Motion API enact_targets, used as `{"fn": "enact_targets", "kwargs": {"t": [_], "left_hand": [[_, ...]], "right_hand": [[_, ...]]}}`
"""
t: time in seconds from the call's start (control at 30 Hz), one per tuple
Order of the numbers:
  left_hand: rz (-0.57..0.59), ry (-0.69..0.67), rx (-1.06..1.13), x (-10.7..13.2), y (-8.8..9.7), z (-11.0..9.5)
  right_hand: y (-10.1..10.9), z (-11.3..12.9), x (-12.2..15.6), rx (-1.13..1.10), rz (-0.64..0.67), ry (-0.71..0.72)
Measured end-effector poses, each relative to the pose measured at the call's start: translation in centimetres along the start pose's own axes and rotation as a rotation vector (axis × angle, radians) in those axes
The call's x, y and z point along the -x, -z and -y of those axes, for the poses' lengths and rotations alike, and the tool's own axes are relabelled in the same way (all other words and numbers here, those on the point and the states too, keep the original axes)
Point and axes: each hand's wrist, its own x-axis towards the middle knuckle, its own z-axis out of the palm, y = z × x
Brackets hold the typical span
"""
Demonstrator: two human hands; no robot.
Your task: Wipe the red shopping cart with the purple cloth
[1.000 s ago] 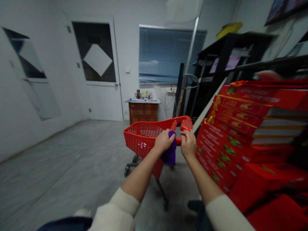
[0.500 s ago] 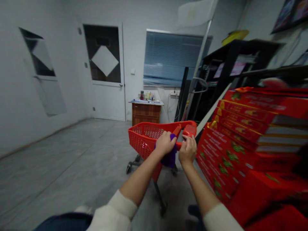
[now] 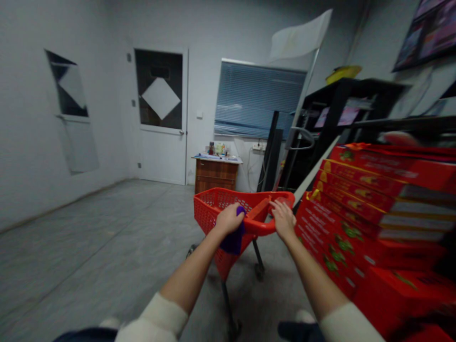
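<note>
A small red plastic shopping cart (image 3: 217, 209) stands on the grey floor in front of me. My left hand (image 3: 230, 219) is closed on the left part of its handle and holds a purple cloth (image 3: 233, 240) bunched against the bar. My right hand (image 3: 283, 218) grips the right end of the handle (image 3: 261, 227), fingers curled over it. Nothing shows inside the basket.
Stacked red cartons (image 3: 374, 204) crowd the right side, close to the cart. Behind them stands a black shelf unit (image 3: 338, 114). A wooden cabinet (image 3: 215, 173) sits by the far wall under a blue blind (image 3: 256, 97); a white door (image 3: 162, 114) lies to its left.
The cart has swung round so its handle faces me more squarely, and it rolled a little forward. Both hands kept their hold on the handle; the view tilted downward.
</note>
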Motion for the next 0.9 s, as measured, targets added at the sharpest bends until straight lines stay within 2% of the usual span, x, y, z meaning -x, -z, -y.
{"fn": "enact_targets", "kwargs": {"t": [0.1,0.17,0.2,0.3,0.37,0.43,0.5,0.63,0.73,0.83,0.9], "left_hand": [[-0.023,-0.088,0.003,1.4,0.1,-3.4],[-0.037,-0.159,0.044,2.1,0.0,-4.4],[-0.045,-0.189,0.075,2.3,-0.1,-4.3],[-0.099,-0.211,0.176,2.3,-0.6,-1.9],[-0.146,-0.157,0.223,1.9,-0.8,0.1],[-0.185,-0.078,0.232,1.7,-0.8,1.1],[-0.211,-0.040,0.218,1.8,-0.5,0.9],[-0.242,-0.120,0.209,2.9,0.2,-0.8],[-0.213,-0.159,0.257,3.0,1.1,0.0],[-0.152,-0.181,0.311,2.2,2.2,2.2],[-0.121,-0.161,0.312,1.6,3.1,3.4]], "right_hand": [[-0.4,0.7,1.0,0.040,-0.018,-0.029],[-0.3,1.2,1.4,0.043,-0.034,-0.028],[-0.1,1.4,1.6,0.038,-0.043,-0.028],[0.0,2.0,2.0,0.014,-0.075,-0.039],[-0.2,2.8,2.3,0.002,-0.109,-0.045],[-0.7,3.9,2.7,0.000,-0.152,-0.053],[-1.2,5.3,3.2,0.003,-0.193,-0.067],[-1.6,7.9,4.1,0.019,-0.230,-0.088],[-0.6,8.3,4.0,0.072,-0.163,-0.040],[1.0,7.1,3.1,0.106,-0.004,0.098],[1.6,6.1,2.5,0.140,0.013,0.172]]}}
